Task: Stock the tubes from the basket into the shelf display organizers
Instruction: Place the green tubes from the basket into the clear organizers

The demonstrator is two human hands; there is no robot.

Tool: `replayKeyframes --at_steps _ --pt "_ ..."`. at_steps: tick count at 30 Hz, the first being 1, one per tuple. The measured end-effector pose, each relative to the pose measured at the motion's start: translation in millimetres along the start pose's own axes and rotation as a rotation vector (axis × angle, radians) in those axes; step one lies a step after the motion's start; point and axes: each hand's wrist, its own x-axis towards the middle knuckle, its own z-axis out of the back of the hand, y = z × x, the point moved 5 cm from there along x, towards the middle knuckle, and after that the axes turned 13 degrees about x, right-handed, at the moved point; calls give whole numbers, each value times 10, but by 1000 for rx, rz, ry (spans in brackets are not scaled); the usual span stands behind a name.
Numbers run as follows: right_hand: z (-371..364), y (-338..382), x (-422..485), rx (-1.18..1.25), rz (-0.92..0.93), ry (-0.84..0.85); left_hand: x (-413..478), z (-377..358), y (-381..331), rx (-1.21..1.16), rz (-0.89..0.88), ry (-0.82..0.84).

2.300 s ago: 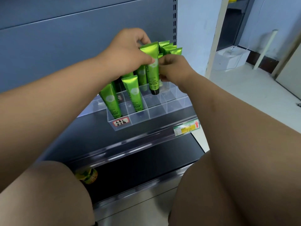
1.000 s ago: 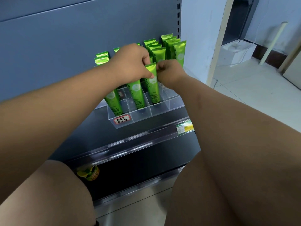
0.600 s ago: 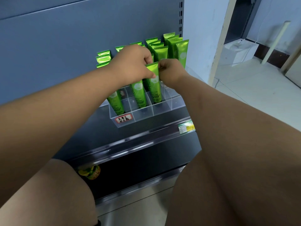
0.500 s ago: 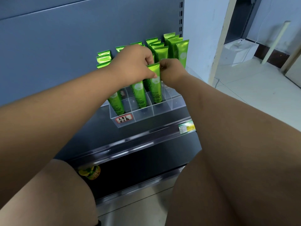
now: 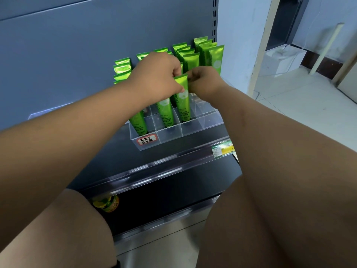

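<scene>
One green tube (image 5: 183, 101) stands in the organizer's (image 5: 170, 135) front row at 12 o'clock; left grip (image 5: 159, 79) and right grip (image 5: 204, 83) pinch its top. Seated, likely; next: release, fetch another.

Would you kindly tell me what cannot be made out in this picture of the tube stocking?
All in the head view:
- Basket: out of frame.
- Middle-row tubes: only tops show above the left hand.
- Held tube: top corners pinched out of sight by the left hand and right hand.
- Handwritten label: too small to read.
- Price tag: blurred, cut by the right forearm.
- Jar: mostly behind the shelf rail and left knee.
</scene>
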Motion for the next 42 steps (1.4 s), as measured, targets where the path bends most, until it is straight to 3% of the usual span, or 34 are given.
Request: replayKeyframes --at_steps 17,23,28,33,42 --pt "53 139 -61 -142 37 -22 -57 -2 -5 -44 33 -19" --pt "247 392 -230 -400 110 -80 -272 218 25 68 84 -188" --pt "300 760 -533 -459 215 -174 -646 252 181 163 183 -290" --pt "-60 1178 -936 -455 416 -127 -1058 254 483 171 318 -297" --pt "-1175 1475 -1448 -539 606 89 -2052 323 1041 225 503 -249"
